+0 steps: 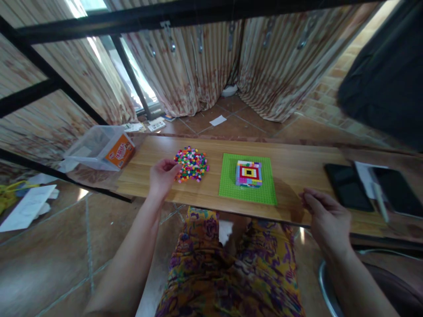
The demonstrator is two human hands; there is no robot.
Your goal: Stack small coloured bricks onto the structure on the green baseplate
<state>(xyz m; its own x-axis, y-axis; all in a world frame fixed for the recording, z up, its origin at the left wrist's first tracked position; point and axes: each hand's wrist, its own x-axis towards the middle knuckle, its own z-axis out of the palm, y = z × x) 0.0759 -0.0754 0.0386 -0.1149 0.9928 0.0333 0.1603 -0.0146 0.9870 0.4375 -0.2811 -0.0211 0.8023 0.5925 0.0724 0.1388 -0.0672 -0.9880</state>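
A heap of small multicoloured building bricks [191, 164] lies on the wooden table, left of the middle. My left hand [163, 176] is at the heap's left edge, thumb and fingertips pinched together; whatever they may hold is too small to name. On a bright green studded baseplate [228, 178] stands a low block built of bricks [249, 174]. Its top has nested squares of red, white and yellow around a dark centre. My right hand [327, 215] hovers by the table's front edge, right of the baseplate, fingers closed together. I cannot see what is between its fingertips.
A clear plastic box [95, 145] with an orange label stands at the table's left end. Two dark flat devices [346, 185] and a white pen-like object [380, 202] lie on the right. A black metal frame [198, 13] crosses above, before striped curtains [185, 75].
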